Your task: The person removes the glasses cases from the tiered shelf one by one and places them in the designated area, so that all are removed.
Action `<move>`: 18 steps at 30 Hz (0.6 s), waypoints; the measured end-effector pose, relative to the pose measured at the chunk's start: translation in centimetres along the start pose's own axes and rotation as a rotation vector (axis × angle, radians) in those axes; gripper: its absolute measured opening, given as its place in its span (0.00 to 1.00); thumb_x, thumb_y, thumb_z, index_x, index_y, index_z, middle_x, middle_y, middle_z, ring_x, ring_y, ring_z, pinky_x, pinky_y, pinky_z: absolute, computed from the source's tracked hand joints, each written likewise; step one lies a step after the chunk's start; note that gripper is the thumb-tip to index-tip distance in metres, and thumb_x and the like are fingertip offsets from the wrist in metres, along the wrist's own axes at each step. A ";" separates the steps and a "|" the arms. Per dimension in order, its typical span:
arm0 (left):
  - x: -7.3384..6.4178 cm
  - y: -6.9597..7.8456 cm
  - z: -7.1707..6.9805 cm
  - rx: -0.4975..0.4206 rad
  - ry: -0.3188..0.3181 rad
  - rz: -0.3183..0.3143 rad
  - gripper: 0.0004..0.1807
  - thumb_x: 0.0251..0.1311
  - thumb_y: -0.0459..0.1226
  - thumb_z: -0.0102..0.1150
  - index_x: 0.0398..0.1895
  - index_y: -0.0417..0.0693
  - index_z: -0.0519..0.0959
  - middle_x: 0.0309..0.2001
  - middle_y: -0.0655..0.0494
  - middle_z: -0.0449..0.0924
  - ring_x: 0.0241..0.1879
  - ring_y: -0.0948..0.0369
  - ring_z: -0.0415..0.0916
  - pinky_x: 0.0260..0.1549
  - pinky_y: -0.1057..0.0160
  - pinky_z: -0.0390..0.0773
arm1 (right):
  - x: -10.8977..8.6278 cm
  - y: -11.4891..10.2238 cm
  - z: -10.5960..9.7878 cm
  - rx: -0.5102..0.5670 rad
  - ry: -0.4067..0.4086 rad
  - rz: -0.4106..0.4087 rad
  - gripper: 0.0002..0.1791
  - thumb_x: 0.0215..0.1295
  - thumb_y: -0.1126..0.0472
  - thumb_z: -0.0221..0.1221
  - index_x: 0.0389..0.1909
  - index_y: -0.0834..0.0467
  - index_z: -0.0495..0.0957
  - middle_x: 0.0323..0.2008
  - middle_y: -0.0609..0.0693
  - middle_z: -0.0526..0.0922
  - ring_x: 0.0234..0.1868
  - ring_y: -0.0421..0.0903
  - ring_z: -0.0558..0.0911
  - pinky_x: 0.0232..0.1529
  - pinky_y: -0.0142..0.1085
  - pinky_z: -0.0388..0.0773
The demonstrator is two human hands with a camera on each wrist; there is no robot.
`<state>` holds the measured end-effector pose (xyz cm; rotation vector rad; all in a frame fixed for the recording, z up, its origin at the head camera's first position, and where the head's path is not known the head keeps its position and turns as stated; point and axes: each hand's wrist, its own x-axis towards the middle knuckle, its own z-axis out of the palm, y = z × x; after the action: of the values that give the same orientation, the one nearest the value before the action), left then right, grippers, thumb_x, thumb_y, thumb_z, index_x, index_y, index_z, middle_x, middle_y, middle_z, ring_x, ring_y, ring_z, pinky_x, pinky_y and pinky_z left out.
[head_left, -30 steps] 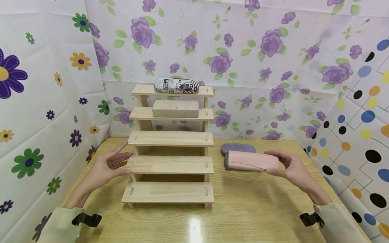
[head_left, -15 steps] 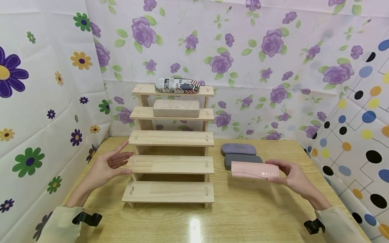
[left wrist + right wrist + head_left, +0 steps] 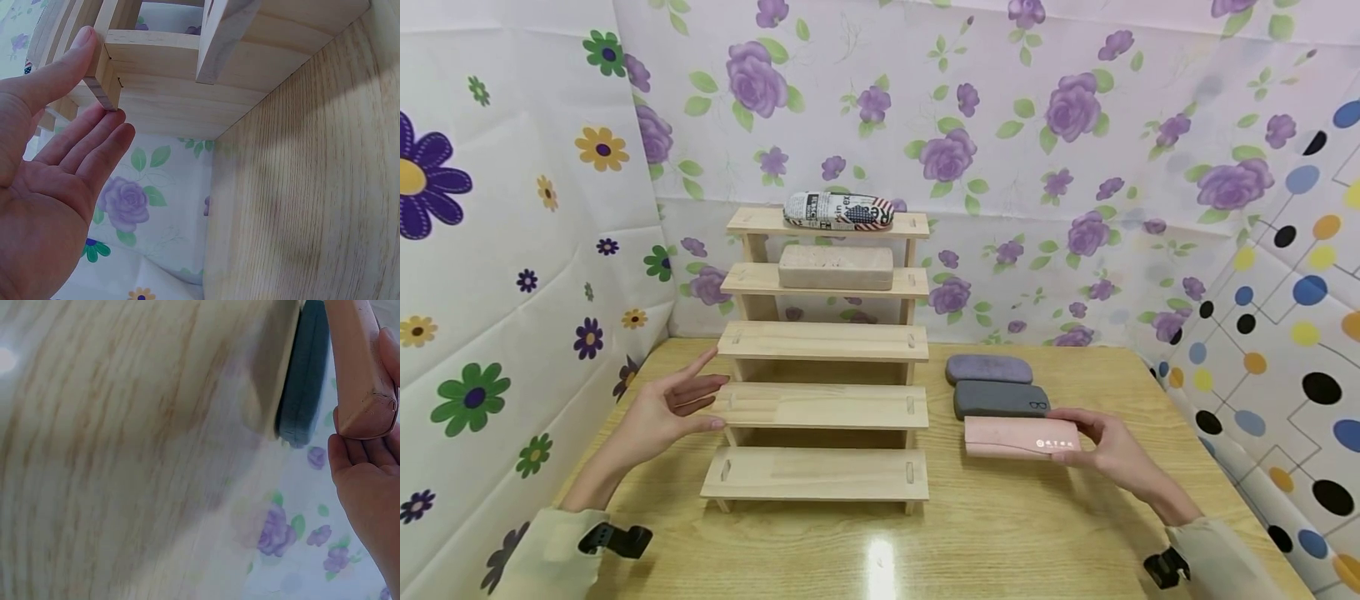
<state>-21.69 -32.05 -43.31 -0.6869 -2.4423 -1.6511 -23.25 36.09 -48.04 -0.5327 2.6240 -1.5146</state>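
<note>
My right hand [image 3: 1111,450] grips the right end of a pink glasses case [image 3: 1011,437], thumb in front and fingers behind. In the right wrist view the pink case [image 3: 362,369] is raised off the table. Just behind it on the table lies a dark grey glasses case [image 3: 992,399] with a small spectacles mark, and behind that a purple-grey case [image 3: 988,368]. My left hand [image 3: 655,414] touches the left end of a stepped wooden rack [image 3: 820,408]. In the left wrist view its fairly straight fingers [image 3: 94,140] and thumb rest against a shelf board's end [image 3: 103,94].
A newsprint-patterned case [image 3: 838,212] sits on the rack's top shelf. A beige case [image 3: 835,267] lies on the shelf below it. The wooden table [image 3: 1000,533] is bordered by patterned cloth walls at the back and both sides.
My right hand has drawn the pink case toward me from over the dark grey case, uncovering it, then slightly left. My left hand stays at the rack.
</note>
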 end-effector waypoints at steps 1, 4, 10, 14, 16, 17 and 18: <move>0.0 0.0 0.0 0.003 0.001 0.000 0.56 0.55 0.23 0.77 0.85 0.52 0.58 0.64 0.29 0.77 0.62 0.66 0.78 0.58 0.60 0.82 | 0.1 0.1 0.1 -0.004 0.000 0.003 0.36 0.61 0.59 0.78 0.68 0.63 0.78 0.66 0.60 0.79 0.66 0.38 0.75 0.59 0.26 0.77; 0.0 0.0 0.0 0.005 0.000 0.002 0.56 0.55 0.23 0.77 0.85 0.52 0.58 0.64 0.29 0.77 0.62 0.66 0.78 0.58 0.59 0.82 | 0.2 0.4 0.2 -0.015 -0.002 0.005 0.36 0.60 0.58 0.78 0.68 0.63 0.78 0.66 0.60 0.79 0.66 0.41 0.75 0.60 0.26 0.77; -0.1 -0.1 0.0 0.015 -0.001 0.004 0.56 0.55 0.24 0.77 0.85 0.51 0.58 0.64 0.30 0.77 0.61 0.65 0.79 0.58 0.62 0.82 | 0.6 1.0 0.4 -0.034 -0.007 -0.001 0.34 0.60 0.58 0.78 0.67 0.61 0.79 0.65 0.59 0.80 0.68 0.53 0.75 0.60 0.28 0.78; 0.0 -0.1 0.0 0.013 0.000 0.005 0.56 0.55 0.24 0.77 0.85 0.52 0.58 0.64 0.30 0.77 0.61 0.65 0.79 0.58 0.63 0.82 | 0.9 1.4 0.5 -0.044 -0.011 -0.004 0.34 0.60 0.57 0.79 0.67 0.61 0.80 0.65 0.58 0.80 0.69 0.59 0.73 0.59 0.27 0.78; 0.0 -0.1 0.0 0.010 -0.001 0.006 0.56 0.55 0.24 0.77 0.85 0.52 0.58 0.64 0.30 0.77 0.61 0.65 0.79 0.58 0.62 0.82 | 1.0 1.5 0.5 -0.051 -0.014 -0.007 0.35 0.60 0.57 0.79 0.67 0.62 0.79 0.65 0.58 0.81 0.69 0.60 0.73 0.59 0.27 0.77; 0.0 -0.1 0.0 0.010 -0.002 0.006 0.56 0.56 0.24 0.77 0.85 0.52 0.58 0.64 0.30 0.77 0.62 0.65 0.79 0.58 0.62 0.82 | 1.0 1.5 0.5 -0.054 -0.016 -0.009 0.35 0.60 0.57 0.79 0.67 0.62 0.79 0.65 0.58 0.81 0.69 0.59 0.73 0.59 0.27 0.78; 0.0 -0.1 0.0 0.007 -0.002 0.006 0.56 0.56 0.23 0.77 0.85 0.52 0.58 0.64 0.30 0.77 0.61 0.65 0.79 0.58 0.62 0.82 | 1.0 1.5 0.5 -0.058 -0.018 -0.011 0.35 0.60 0.57 0.78 0.67 0.62 0.79 0.65 0.58 0.81 0.69 0.59 0.74 0.59 0.28 0.78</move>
<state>-21.74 -32.09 -43.36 -0.6945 -2.4438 -1.6400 -24.49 36.01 -49.50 -0.5636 2.6623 -1.4339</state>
